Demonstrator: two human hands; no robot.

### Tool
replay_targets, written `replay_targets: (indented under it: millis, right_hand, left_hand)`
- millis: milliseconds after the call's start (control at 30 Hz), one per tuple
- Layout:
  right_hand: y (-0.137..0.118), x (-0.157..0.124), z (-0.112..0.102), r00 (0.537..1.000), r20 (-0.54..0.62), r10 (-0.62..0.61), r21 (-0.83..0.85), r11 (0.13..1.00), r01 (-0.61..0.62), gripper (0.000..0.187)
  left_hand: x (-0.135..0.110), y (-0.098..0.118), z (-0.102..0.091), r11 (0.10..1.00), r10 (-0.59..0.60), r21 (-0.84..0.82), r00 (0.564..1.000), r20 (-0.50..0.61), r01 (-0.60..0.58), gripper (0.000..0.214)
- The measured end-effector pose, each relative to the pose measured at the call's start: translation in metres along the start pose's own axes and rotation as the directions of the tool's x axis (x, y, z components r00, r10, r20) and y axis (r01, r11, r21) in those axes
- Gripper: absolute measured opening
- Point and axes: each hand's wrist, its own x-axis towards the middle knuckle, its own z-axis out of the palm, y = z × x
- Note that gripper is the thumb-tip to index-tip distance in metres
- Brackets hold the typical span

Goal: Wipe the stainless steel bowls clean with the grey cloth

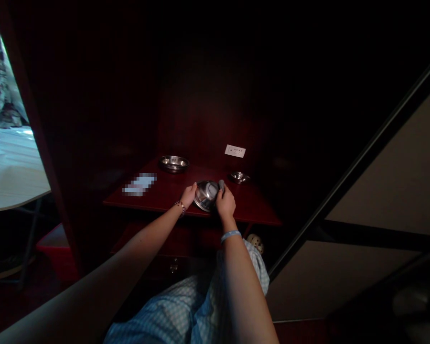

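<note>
A shiny metal bowl (205, 197) is held tilted near the front edge of a dark red shelf, its outer underside facing me. My left hand (189, 195) grips the bowl's left rim. At its right side is my right hand (226, 201), closed around a small grey piece (221, 184), perhaps a cloth, pressed at or close to the bowl's edge. The part inside my fingers is hidden. Behind, on the left, stand wider metal dishes (174, 163) that look stacked. A smaller metal bowl (239, 177) sits at the back right.
The dark red shelf (157, 200) has a blurred-out pale item (139, 184) on its left. A white socket plate (235, 151) is on the back wall. Below is a drawer with a metal latch (174, 265). A pale table (14, 167) stands left, above a red container (57, 248).
</note>
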Motion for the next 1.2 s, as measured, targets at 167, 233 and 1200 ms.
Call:
replay_targets:
  millis: [167,233,1200]
  right_hand:
    - [-0.003,-0.003,0.003,0.973,0.041,-0.226,-0.047,0.973,0.227,0.047]
    - [-0.005,-0.005,0.004,0.936,0.076,-0.345,-0.065,0.935,0.350,0.047]
    - [0.001,0.000,0.022,0.934,-0.055,-0.352,-0.084,0.934,0.347,0.049]
  left_hand:
    - [-0.002,0.005,0.000,1.000,-0.021,-0.008,1.000,0.009,0.021,0.049]
    - [-0.003,0.007,0.000,1.000,-0.018,-0.016,1.000,0.011,0.018,0.048]
    - [0.006,-0.007,0.004,1.000,-0.007,0.006,0.999,0.038,0.007,0.051]
